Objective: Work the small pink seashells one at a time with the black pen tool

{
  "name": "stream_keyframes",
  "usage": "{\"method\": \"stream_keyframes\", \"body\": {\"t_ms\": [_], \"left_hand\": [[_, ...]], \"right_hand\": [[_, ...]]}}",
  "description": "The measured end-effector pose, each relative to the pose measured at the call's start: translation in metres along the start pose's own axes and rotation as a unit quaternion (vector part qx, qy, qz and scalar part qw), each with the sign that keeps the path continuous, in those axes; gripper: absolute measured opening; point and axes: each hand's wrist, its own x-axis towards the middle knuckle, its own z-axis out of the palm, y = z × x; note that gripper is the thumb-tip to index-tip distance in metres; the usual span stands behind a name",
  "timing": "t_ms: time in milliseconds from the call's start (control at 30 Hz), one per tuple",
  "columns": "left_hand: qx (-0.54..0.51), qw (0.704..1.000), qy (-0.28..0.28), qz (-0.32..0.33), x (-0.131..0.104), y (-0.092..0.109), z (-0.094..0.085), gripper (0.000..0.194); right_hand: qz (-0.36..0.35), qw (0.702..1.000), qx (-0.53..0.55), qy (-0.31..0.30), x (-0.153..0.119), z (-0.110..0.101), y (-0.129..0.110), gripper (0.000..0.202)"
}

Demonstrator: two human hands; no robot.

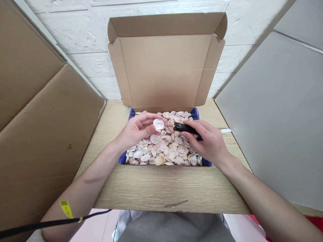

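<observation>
My left hand [133,131] pinches a white, speckled, ribbed seashell [158,124] between thumb and fingers, above the box of shells. My right hand [210,141] grips a black-handled tool [185,127] with a brass-coloured collar and a thin tip. That tip points left and meets the shell's right edge; whether it touches cannot be made out. Under both hands, an open cardboard box [165,70] with blue sides is filled with loose shells [173,154] in white, cream and pinkish tones. Its lid stands raised at the back.
The box rests on a pale wooden table [166,185]. Brown cardboard [50,124] walls the left side, a grey panel [280,111] the right. White brick wall [75,33] rises behind. A black cable [50,224] with a yellow tag crosses the lower left. A white tip [225,131] shows beyond my right hand.
</observation>
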Motion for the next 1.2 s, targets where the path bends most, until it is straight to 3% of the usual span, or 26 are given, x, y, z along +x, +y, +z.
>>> {"method": "stream_keyframes", "body": {"t_ms": [367,600,1200], "left_hand": [[0.029,0.997,0.045,-0.053,0.000,0.003,0.003,0.044],[0.064,0.993,0.062,-0.078,0.001,0.008,0.007,0.058],[0.085,0.989,0.060,-0.100,0.002,0.010,0.010,0.046]], "right_hand": [[-0.002,1.000,-0.005,0.001,-0.001,0.001,0.001,0.025],[-0.022,0.998,-0.020,0.052,0.001,0.000,0.001,0.028],[-0.026,0.995,-0.071,0.070,0.003,-0.003,-0.001,0.027]]}}
